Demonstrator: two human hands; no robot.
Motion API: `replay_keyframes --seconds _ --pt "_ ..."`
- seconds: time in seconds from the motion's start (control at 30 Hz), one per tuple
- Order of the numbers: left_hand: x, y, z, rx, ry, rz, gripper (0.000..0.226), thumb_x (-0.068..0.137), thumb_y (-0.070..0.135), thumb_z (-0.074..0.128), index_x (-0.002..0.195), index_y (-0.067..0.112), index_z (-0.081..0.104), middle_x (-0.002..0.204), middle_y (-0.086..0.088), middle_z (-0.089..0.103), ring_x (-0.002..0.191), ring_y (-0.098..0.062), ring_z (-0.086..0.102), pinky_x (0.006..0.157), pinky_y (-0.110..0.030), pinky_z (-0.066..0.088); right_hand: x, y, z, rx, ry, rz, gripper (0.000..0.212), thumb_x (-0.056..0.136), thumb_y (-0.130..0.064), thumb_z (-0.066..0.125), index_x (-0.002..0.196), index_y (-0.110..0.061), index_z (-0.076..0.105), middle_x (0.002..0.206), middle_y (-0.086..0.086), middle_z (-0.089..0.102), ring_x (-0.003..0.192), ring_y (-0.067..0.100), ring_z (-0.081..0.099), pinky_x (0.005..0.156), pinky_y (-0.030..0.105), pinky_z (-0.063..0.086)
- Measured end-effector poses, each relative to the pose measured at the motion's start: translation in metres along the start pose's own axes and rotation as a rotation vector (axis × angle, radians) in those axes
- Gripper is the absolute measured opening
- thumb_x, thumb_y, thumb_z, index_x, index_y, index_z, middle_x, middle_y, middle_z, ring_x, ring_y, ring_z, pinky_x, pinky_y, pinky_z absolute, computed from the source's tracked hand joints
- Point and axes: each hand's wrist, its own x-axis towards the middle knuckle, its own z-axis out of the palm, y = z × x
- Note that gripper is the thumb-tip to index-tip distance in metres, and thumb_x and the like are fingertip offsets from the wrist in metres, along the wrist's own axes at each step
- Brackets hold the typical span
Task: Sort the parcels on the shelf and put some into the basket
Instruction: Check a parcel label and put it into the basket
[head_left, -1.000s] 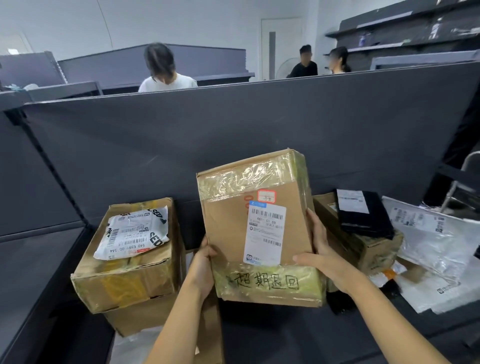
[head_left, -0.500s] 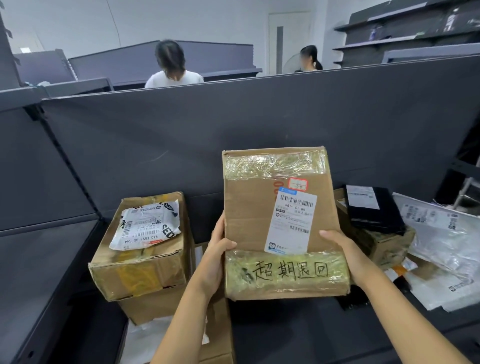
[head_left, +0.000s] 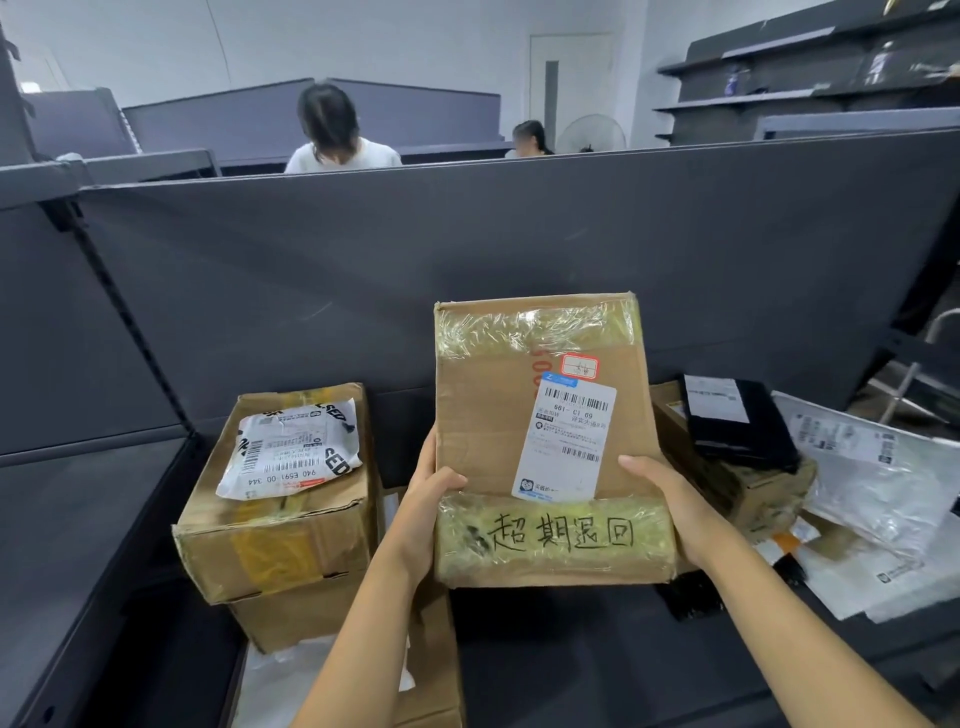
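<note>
A flat brown cardboard parcel (head_left: 488, 415) with clear tape, a white barcode label and black handwriting stands upright in front of me above the dark shelf (head_left: 597, 649). My left hand (head_left: 423, 512) grips its left edge, thumb on the front. Its right edge is gripped by my right hand (head_left: 670, 501), thumb across the front. To the left a taped cardboard box (head_left: 291, 540) sits on another box, with a white poly mailer (head_left: 293, 447) lying on top. No basket is in view.
Right of the held parcel a brown box (head_left: 748, 493) carries a black pouch (head_left: 737, 421), and clear and white plastic mailers (head_left: 883, 467) lie beyond it. A dark back panel (head_left: 467, 249) rises behind the shelf. Two people stand behind that panel.
The held parcel has turned from tilted to upright and square to me, shifting slightly right. Both hands keep their grip on its sides.
</note>
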Motion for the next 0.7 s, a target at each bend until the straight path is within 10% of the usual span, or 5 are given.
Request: replay_keyframes --seconds 0.17,0.43,0.7 --pt "-0.002 0.004 0.003 -0.017 0.026 -0.032 0.072 0.072 0.020 0.051 0.139 0.040 0.040 0.130 0.006 0.060 0.124 -0.020 0.052 0.111 -0.048 0.036 -0.001 -0.004 0.003 -0.027 0.012 0.003 0.030 0.086 -0.035 0.057 0.112 -0.023 0.065 0.101 0.005 0.075 0.088 0.022 0.072 0.072 0.035 0.052" --pt "-0.006 0.005 0.002 0.007 -0.016 -0.022 0.072 0.071 0.019 0.050 0.141 0.036 0.040 0.130 0.004 0.060 0.116 -0.012 0.058 0.089 -0.026 0.048 -0.010 0.001 0.007 -0.025 0.083 0.007 0.034 0.086 -0.034 0.058 0.118 -0.024 0.063 0.110 0.003 0.072 0.106 0.027 0.065 0.099 0.047 0.045" --pt "-0.019 0.009 0.003 0.038 -0.088 0.026 0.073 0.073 0.020 0.049 0.143 0.037 0.038 0.134 0.007 0.057 0.124 -0.014 0.052 0.105 -0.037 0.039 -0.041 0.011 0.008 0.024 0.116 -0.019 0.024 0.086 -0.034 0.058 0.107 -0.026 0.068 0.101 0.000 0.075 0.091 0.017 0.072 0.078 0.036 0.049"
